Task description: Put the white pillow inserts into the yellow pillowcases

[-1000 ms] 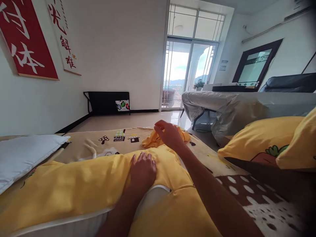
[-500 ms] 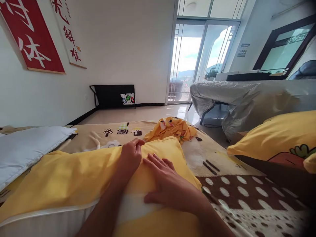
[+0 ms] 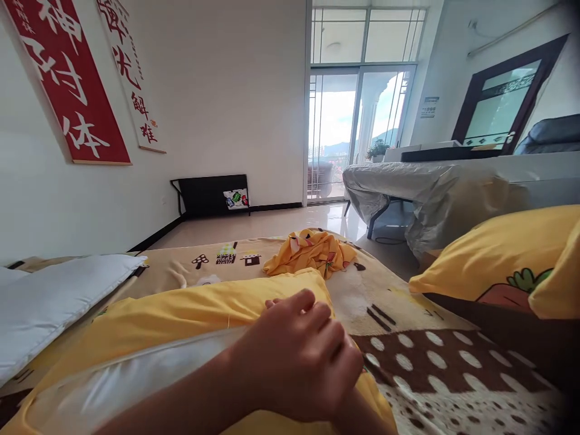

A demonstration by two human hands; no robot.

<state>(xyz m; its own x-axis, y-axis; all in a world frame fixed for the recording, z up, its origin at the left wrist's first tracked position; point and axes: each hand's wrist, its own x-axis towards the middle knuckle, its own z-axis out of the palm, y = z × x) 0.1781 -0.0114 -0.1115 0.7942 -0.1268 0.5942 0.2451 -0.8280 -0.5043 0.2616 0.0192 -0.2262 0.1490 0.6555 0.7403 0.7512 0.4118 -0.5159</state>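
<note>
Printed bed sheet (image 3: 408,290), beige and brown with dots, runs under and past both hands. Yellow pillowcase (image 3: 181,305) lies across it directly under the hands. Its open end is on the near-left side, with the white pillow insert (image 3: 136,374) showing there. Two yellow pillows (image 3: 489,254) sit well to the right of the hands and a plain white pillow (image 3: 54,296) well to the left. A crumpled yellow cloth (image 3: 308,251) lies on the sheet just beyond the hands.

Left hand (image 3: 299,356): the arm comes in from lower left, fingers curled closed, fist resting on the pillowcase. Can't tell if it's pinching fabric.

Right hand (image 3: 360,417): mostly hidden under the left, only a strip at the bottom edge, so open or closed can't be told.
</note>
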